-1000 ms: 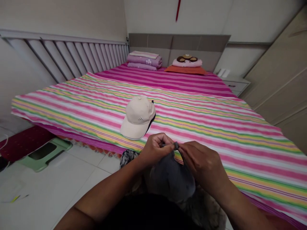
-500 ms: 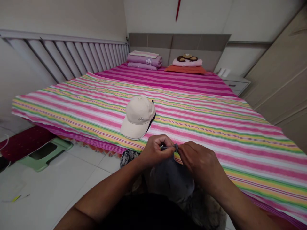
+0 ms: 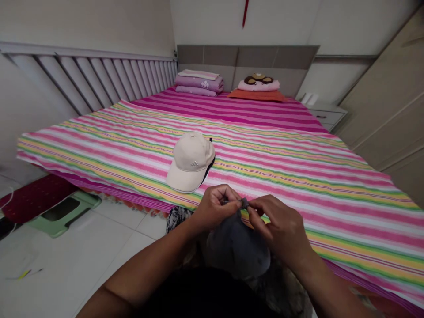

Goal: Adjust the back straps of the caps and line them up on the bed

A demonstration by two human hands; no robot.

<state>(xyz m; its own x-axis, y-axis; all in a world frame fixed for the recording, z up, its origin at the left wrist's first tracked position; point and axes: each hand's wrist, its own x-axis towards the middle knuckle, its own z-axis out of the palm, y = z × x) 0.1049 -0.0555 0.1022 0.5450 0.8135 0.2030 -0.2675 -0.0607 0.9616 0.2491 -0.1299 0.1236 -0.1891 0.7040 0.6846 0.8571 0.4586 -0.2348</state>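
Just past the bed's near edge, my left hand [image 3: 218, 205] pinches a thin dark strap between thumb and fingers. The strap ends in a small grey buckle [image 3: 244, 203], which the fingertips of my right hand [image 3: 278, 218] grip from the other side. Below both hands hangs a rounded dark grey-blue cloth item [image 3: 236, 247], which looks like a cap; shadow and my hands hide part of it. On the bed to the left, apart from my hands, rests a beige cap [image 3: 191, 159] with its brim toward me.
A striped sheet [image 3: 281, 154] covers the bed. Folded purple bedding [image 3: 198, 84] and an orange cushion [image 3: 258, 95] lie by the headboard [image 3: 218, 57]. On the floor at left is a green plastic stool [image 3: 62, 216]. A white nightstand [image 3: 326, 115] stands at back right.
The fingers of my right hand have shifted and opened out a little, showing more of the buckle. My left hand has barely moved. The beige cap stays in place.
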